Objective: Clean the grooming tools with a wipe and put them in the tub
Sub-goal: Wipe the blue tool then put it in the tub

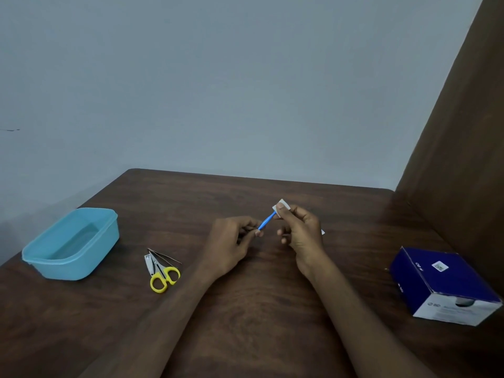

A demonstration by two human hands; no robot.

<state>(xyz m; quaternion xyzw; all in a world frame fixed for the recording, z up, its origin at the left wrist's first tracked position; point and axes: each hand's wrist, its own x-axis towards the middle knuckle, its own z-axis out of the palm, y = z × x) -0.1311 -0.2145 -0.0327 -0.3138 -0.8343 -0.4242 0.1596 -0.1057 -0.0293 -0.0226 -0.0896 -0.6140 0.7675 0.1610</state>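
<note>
Above wooden table (245, 309), left hand (231, 244) pinches blue tool (266, 221) slanting up-right into right hand's (300, 230) pinched wipe (281, 207)

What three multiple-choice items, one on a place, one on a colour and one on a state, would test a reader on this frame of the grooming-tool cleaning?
1. Where does the scissors lie?
A. inside the tub
B. on the table between the tub and the left hand
C. on the blue box

2. What colour is the tub?
A. light blue
B. yellow
C. white

3. What is the right hand doing?
A. resting flat on the table
B. reaching into the box
C. pinching a white wipe around the far end of the blue tool

Answers: 1 B, the scissors rest on the table right of the tub, near the left hand. 2 A, the tub's walls and rim are light blue. 3 C, the wipe wraps the end of the blue tool, whose near end the left hand holds; the blue box stands untouched.
</note>
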